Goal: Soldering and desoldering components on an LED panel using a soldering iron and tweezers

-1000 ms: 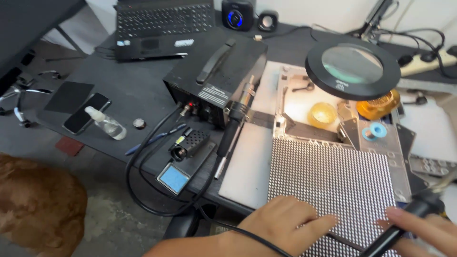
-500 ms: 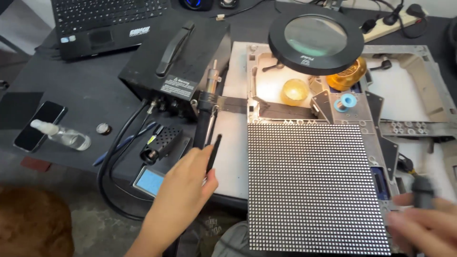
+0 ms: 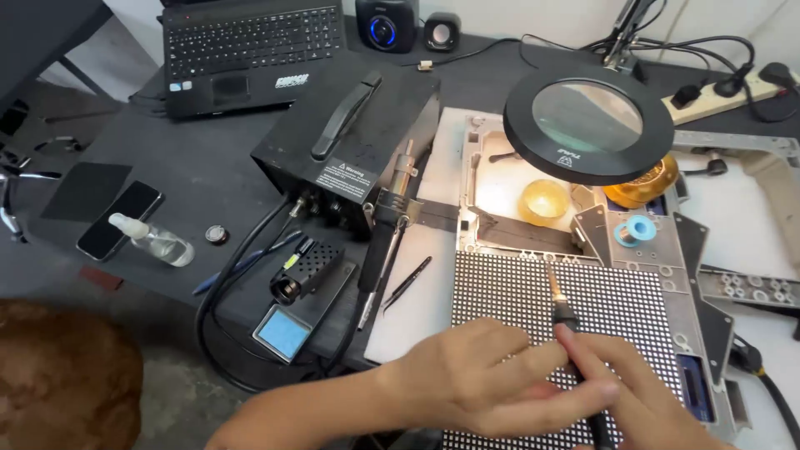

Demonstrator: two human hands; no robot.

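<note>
Desk (image 3: 167,167): dark top, crowded with gear; little free room is left beside the work.
Laptop (image 3: 250,42): set at the far edge, well apart from the hands.
Station (image 3: 350,150): black box with a handle, cables run from its front toward the near edge; a cable could be snagged by a forearm and the box dragged.
Panel (image 3: 617,317): dotted LED board lying flat at the near right, under both hands; its dots could be scorched if the hot tip is held on one spot or slips sideways.
Lamp (image 3: 587,121): round magnifier hanging above the panel's far edge; it could be knocked if the iron is raised.
Left hand (image 3: 483,383): laid on the panel, fingers bent, touching the right hand; a burn is risked so close to the tip.
Right hand (image 3: 642,400): closed around the iron.
Iron (image 3: 562,308): tip pointed away, over the panel; contact cannot be told.
Tweezers (image 3: 407,283): lying left of the panel, untouched.
</note>
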